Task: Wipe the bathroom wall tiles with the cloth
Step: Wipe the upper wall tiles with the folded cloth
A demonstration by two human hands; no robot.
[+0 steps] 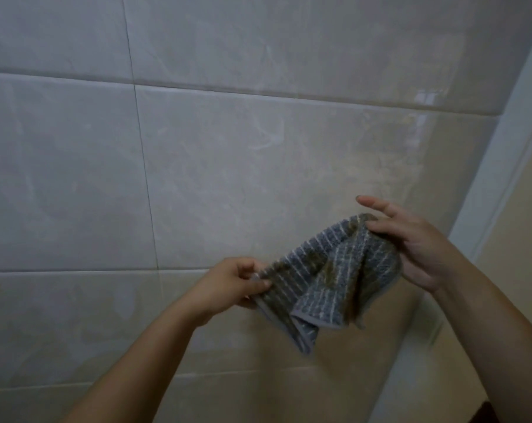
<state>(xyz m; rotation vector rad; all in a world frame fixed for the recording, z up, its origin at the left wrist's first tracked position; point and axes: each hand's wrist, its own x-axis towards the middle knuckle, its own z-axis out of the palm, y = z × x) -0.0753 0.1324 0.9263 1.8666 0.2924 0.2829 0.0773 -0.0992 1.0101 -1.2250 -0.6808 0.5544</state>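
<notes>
A grey cloth (325,279) with thin white stripes and brownish stains hangs crumpled between my two hands, in front of the wall and a little off it. My left hand (231,283) pinches its left edge with thumb and curled fingers. My right hand (411,245) pinches the cloth's upper right corner, with the index finger stretched out straight above it. The wall tiles (228,166) are large, glossy, pale grey-beige slabs with dark grout lines; faint streaks show on the tile above the cloth.
A white door or window frame (508,184) runs down the right side, where the tiled wall ends. A small dark patch (490,413) sits at the bottom right corner.
</notes>
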